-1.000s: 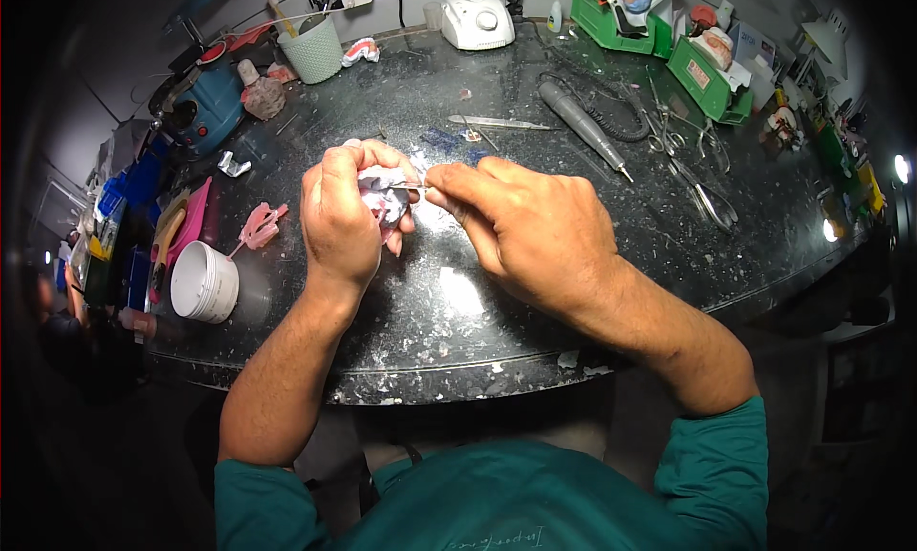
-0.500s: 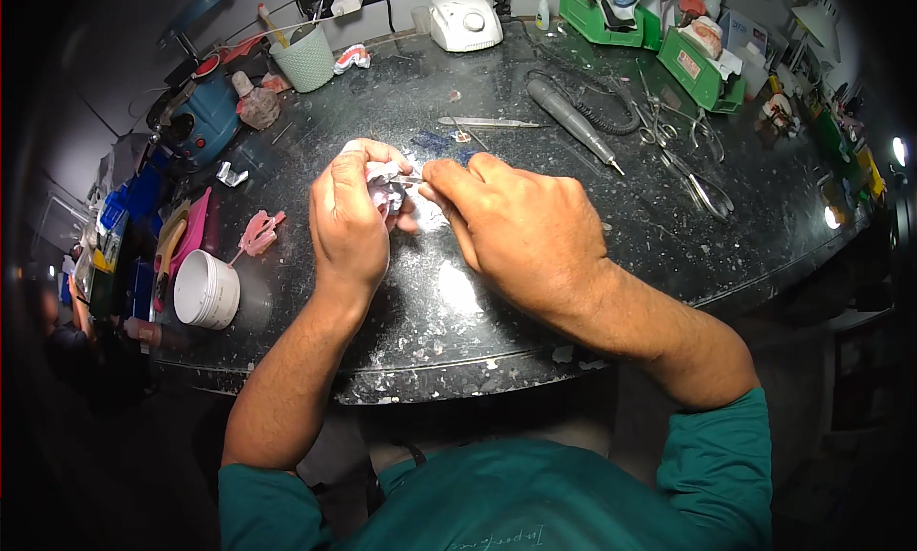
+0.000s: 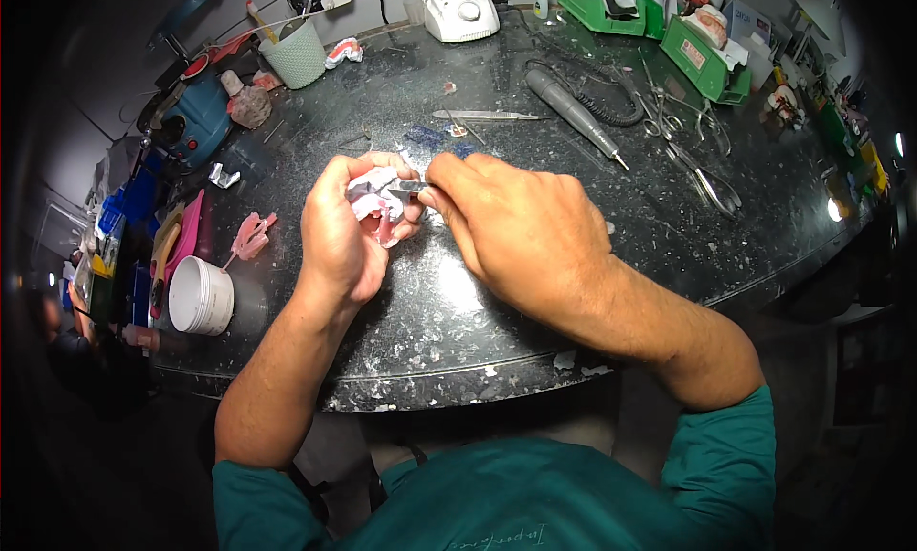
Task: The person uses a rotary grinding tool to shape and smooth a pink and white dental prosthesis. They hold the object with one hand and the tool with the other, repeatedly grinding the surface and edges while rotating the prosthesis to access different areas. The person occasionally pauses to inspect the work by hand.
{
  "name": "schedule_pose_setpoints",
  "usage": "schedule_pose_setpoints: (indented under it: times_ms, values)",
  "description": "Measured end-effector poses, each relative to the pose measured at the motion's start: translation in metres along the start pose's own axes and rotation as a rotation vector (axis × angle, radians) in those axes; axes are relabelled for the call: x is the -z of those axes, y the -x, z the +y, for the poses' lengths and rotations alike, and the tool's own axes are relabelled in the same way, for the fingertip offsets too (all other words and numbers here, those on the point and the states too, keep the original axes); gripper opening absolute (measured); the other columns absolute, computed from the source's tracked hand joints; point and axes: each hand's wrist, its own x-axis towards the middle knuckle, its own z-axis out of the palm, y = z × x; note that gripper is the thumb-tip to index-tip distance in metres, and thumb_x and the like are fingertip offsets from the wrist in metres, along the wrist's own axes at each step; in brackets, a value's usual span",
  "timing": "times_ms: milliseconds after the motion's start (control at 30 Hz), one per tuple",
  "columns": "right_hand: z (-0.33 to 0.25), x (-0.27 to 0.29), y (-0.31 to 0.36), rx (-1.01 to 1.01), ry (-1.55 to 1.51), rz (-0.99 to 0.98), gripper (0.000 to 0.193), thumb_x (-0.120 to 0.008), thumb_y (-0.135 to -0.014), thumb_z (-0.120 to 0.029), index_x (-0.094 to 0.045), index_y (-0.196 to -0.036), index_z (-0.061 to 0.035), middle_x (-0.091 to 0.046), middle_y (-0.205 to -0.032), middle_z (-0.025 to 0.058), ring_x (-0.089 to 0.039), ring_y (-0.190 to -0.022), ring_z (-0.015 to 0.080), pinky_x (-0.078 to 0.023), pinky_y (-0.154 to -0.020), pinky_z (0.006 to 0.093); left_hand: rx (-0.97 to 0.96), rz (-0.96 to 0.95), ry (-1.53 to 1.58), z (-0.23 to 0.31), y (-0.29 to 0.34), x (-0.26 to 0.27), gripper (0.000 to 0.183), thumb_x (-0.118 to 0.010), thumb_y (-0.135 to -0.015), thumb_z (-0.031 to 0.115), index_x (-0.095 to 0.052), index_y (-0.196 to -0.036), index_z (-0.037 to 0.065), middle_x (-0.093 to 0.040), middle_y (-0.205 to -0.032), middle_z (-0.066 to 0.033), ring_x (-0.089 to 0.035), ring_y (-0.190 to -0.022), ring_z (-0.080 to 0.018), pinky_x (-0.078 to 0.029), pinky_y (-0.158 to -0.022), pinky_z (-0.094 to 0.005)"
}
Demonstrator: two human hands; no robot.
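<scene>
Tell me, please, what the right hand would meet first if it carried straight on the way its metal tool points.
The right hand points its metal tool leftward; it would probably first meet the pink-and-white dental cast in the left hand, though depth is unclear.

Bright light pours down from overhead onto the middle of the dark speckled worktop [image 3: 535, 102], throwing a white patch of glare on the polished stone just near of the left hand [image 3: 346, 228] and right hand [image 3: 521, 228], both sharp and evenly lit with only soft shadow beneath them. Out at the rim it falls away fast into a black vignette, two small hot lamps flare at the far right, and the counter's near edge bows hard under the fisheye. The clutter on the far left goes dim, smeared and soft.
</scene>
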Motion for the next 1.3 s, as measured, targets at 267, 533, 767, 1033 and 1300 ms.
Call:
schedule_pose_setpoints:
  times_ms: [267, 533, 767, 1033, 1300]
  values:
    - [0.003, 0.009, -0.003, 0.068, 0.048, 0.017, 0.016, -0.061, -0.092, -0.022, -0.063, -0.097, -0.0062, -0.069, -0.083, 0.0125, -0.072, -0.069, 0.03, -0.058, -0.056, 0.0412, 0.21, -0.085, 0.113, 0.013, 0.001, 0.004, 0.036, -0.036, -0.096, 0.025, -0.06, -0.096, -0.002, -0.065, -0.084, -0.0184, -0.06, -0.064, -0.0248, -0.047, -0.051, -0.0308]
    - [0.009, 0.004, -0.006, 0.119, -0.004, 0.113, 0.018, -0.062, -0.095, -0.029, -0.065, -0.096, -0.0116, -0.067, -0.08, 0.0078, -0.07, -0.066, 0.0292, -0.056, -0.055, 0.041, 0.265, -0.118, 0.147, 0.02, 0.002, 0.007, 0.034, -0.04, -0.093, 0.024, -0.059, -0.099, -0.004, -0.065, -0.087, -0.0198, -0.06, -0.064, -0.0256, -0.048, -0.049, -0.0311]
    - [0.012, 0.003, -0.008, 0.076, -0.093, 0.084, 0.018, -0.066, -0.094, -0.027, -0.069, -0.103, -0.012, -0.07, -0.089, 0.0063, -0.069, -0.073, 0.0286, -0.055, -0.061, 0.0383, 0.304, -0.155, 0.163, 0.026, 0.0, 0.011, 0.036, -0.04, -0.093, 0.024, -0.06, -0.097, -0.005, -0.064, -0.084, -0.0192, -0.063, -0.064, -0.0271, -0.053, -0.048, -0.0322]
    - [0.015, -0.002, -0.009, 0.068, -0.115, 0.083, 0.017, -0.066, -0.094, -0.026, -0.069, -0.104, -0.0121, -0.07, -0.09, 0.0068, -0.069, -0.074, 0.0284, -0.055, -0.062, 0.0378, 0.325, -0.134, 0.175, 0.026, -0.001, 0.012, 0.036, -0.04, -0.094, 0.024, -0.06, -0.098, -0.006, -0.064, -0.082, -0.0194, -0.065, -0.065, -0.0282, -0.056, -0.05, -0.0323]
    - [0.015, -0.007, -0.013, 0.16, -0.239, 0.199, 0.017, -0.063, -0.095, -0.029, -0.065, -0.098, -0.0125, -0.066, -0.082, 0.0083, -0.068, -0.072, 0.0307, -0.055, -0.06, 0.0425, 0.461, -0.308, 0.396, 0.035, -0.001, 0.012, 0.037, -0.039, -0.094, 0.024, -0.059, -0.099, -0.007, -0.065, -0.087, -0.0204, -0.064, -0.068, -0.0288, -0.057, -0.052, -0.0342]
